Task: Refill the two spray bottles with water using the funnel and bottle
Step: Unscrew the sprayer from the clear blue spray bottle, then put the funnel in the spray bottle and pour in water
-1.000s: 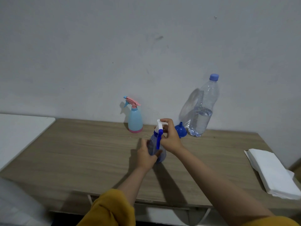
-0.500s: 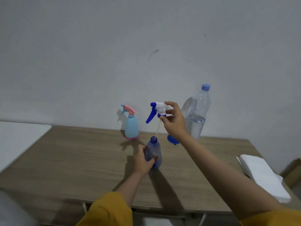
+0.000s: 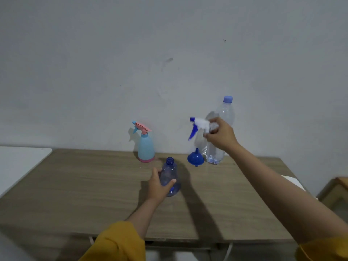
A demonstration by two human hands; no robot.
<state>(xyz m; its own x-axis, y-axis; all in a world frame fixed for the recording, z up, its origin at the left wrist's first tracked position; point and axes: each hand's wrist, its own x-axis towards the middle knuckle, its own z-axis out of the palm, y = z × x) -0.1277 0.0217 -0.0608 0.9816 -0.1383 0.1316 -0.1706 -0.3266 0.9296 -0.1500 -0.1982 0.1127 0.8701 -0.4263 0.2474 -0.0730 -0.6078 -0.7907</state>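
Blue bottle (image 3: pixel 170 178) now stands uncapped, gripped by the left hand (image 3: pixel 157 187) — its sprayer (image 3: pixel 198 127), pinched in the right hand (image 3: pixel 221 135), has lifted away beside the funnel (image 3: pixel 195 159) — ready for filling.

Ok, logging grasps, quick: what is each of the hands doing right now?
Left hand: grips the blue spray bottle, neck open.
Right hand: holds the trigger sprayer head in the air.
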